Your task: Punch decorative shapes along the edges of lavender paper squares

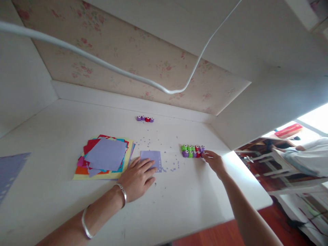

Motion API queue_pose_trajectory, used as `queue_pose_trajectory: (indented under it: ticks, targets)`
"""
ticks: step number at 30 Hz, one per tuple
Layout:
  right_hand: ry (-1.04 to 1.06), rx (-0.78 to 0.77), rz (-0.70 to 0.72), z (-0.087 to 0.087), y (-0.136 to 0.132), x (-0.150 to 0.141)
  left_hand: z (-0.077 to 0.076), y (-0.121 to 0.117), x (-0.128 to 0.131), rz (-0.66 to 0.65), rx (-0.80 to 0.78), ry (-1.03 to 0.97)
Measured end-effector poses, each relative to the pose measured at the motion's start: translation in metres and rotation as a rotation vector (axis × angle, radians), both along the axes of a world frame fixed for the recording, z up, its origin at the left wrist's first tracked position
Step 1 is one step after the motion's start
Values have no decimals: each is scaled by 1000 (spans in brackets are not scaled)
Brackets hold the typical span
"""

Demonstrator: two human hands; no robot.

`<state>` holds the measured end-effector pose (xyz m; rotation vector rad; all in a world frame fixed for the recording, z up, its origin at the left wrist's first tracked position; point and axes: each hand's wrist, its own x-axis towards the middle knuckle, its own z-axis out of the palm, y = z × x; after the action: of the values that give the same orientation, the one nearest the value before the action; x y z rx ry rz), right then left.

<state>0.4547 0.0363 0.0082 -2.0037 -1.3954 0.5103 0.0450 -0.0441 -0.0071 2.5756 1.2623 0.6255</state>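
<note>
My left hand [138, 178], with bracelets on its wrist and forearm, lies flat with fingers stretched over a small purple sheet of paper [153, 155]. Small punched holes run along that sheet's right edge. At the right, my right hand [214, 163] has its thumb and fingers closed around a purple paper punch [203, 154] at the end of a cluster. The other small punches [190, 149] there are green, red and purple, standing in two rows. Tiny purple paper bits [174, 164] are scattered between my hands.
A stack of coloured paper [106, 154] lies left of my left hand. Several more punches [145, 119] stand in a row near the back wall. Another purple sheet [11, 171] is at the far left. A white cable [123, 72] hangs across the view above the table [143, 218].
</note>
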Motion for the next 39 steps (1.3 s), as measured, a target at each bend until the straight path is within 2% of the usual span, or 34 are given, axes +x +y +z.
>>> queue_pose_trajectory:
  ticks: [7, 10, 14, 17, 20, 22, 25, 27, 30, 33, 39]
  targets:
    - [41, -14, -7, 2, 0, -2, 1, 1, -1, -8, 9, -12]
    - [62, 0, -49, 13, 2, 2, 2, 0, -1, -10, -4, -10]
    - [-54, 61, -66, 30, 16, -9, 2, 1, -1, -21, -22, 0]
    - [-76, 63, 108, 40, 36, -49, 1, 1, -2, -23, -26, 13]
    - [-103, 34, 360, 44, 59, -113, 1, 0, -3, -21, -36, 21]
    - [-268, -38, 554, 43, 77, -158, 1, 0, -3, -24, -44, 25]
    - [-351, -19, 635, 40, 108, -214, 3, 0, -3, -24, -47, 23]
    - [-413, -1, 661, 36, 128, -239, 5, 1, -3, -23, -48, 20]
    - [-520, -19, 709, 30, 152, -259, 7, 2, -4, -26, -50, 21]
    - [-612, -62, 757, 26, 167, -265, 9, 2, -4, -27, -39, 16]
    - [-695, -72, 750, 28, 171, -267, 5, 1, -2, -10, -31, -31]
